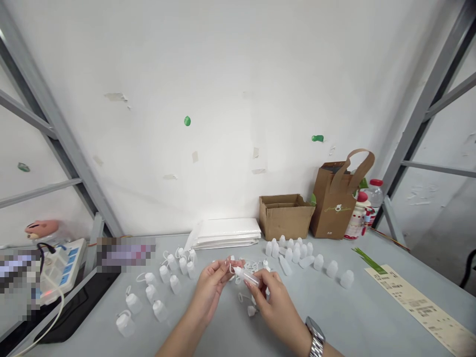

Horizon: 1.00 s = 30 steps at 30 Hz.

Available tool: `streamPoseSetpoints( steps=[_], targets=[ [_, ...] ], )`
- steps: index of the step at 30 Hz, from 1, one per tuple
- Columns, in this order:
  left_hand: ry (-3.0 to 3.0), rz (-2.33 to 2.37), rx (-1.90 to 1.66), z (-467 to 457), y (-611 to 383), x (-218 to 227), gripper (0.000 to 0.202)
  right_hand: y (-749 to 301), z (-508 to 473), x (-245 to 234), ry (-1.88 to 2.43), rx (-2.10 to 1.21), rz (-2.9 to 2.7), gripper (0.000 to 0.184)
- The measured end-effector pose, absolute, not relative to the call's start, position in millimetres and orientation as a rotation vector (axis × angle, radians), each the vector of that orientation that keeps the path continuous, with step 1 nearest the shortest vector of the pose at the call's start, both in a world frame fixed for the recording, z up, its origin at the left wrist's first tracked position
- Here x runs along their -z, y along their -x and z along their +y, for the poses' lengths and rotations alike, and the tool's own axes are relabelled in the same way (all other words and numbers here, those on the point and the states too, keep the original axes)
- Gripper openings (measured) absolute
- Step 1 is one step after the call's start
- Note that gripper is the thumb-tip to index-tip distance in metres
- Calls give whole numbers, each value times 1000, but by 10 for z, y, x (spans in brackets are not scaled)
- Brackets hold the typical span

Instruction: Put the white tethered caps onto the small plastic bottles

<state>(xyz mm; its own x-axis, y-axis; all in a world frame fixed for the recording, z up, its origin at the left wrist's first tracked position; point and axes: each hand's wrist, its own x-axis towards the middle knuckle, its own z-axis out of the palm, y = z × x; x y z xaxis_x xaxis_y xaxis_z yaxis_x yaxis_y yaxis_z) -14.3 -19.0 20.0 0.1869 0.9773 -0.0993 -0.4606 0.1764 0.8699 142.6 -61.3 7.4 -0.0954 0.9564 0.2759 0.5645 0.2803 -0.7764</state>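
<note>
R hand (273, 292) grips btl (250, 276) mid-table, fingers curled round it; L hand (211, 283) nearly closed at its tip, can't tell hold. Approx. dozen capped btls (149, 279) at left look done; uncapped btls (319, 262) right + loose caps (252, 311) between seem pending.

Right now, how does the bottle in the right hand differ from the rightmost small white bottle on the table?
The held bottle tilts in the right hand; the rightmost small bottle stands upright on the table. The held bottle looks slim and clearer, while the rightmost small bottle looks squat and milky. Both are small and pale.
</note>
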Motion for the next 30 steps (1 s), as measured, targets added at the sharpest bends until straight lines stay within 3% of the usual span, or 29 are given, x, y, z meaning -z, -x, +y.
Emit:
streamPoseSetpoints(
  steps=[10,17,23,30],
  targets=[
    [-853,782,-1175,-185,92,-63,27,-1410,-594,-4,1385,-600,-1781,22],
    [-819,673,-1159,-260,-36,-144,37,-1413,-521,-31,1331,-792,-1650,30],
    [-894,769,-1211,-280,-8,-165,26,-1415,-523,-31,1320,-768,-1680,35],
    [-1019,883,-1217,-236,15,-163,27,-1426,-515,31,1315,-741,-1741,24]
  ],
)
